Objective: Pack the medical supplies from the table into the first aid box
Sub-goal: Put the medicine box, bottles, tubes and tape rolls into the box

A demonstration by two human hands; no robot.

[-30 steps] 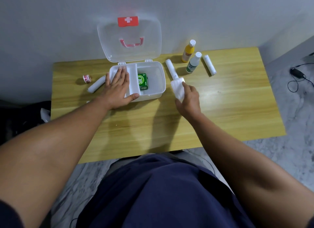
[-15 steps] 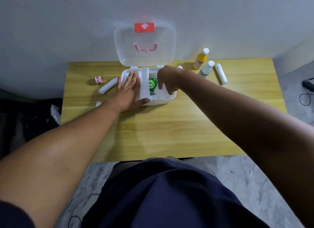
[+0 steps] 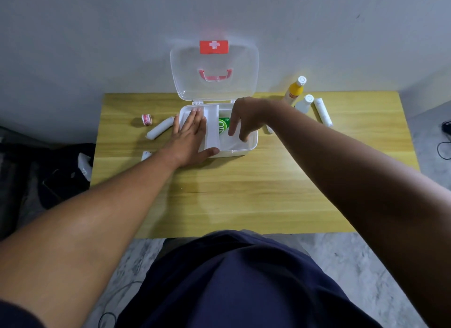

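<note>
The white first aid box (image 3: 251, 147) stands at the table's back edge with its clear lid (image 3: 214, 83) upright. My left hand (image 3: 191, 137) lies flat on the box's left side, over the white inner tray (image 3: 211, 129), with the thumb at the front wall. My right hand (image 3: 244, 118) hangs over the right compartment, fingers spread and pointing down. Its fingertips touch a white gauze packet (image 3: 233, 144) lying inside. A green packet (image 3: 223, 125) lies beside it in the same compartment.
Left of the box lie a red-and-white tape roll (image 3: 147, 120), a white bandage roll (image 3: 159, 131) and a small white item (image 3: 146, 154). To the right stand a yellow bottle (image 3: 294, 90) and a white bottle (image 3: 303, 104), beside another white roll (image 3: 323, 111). A wall rises just behind.
My right hand carried the white packet from the table into the box's right compartment and has spread its fingers over it. My left hand stayed flat on the box.
</note>
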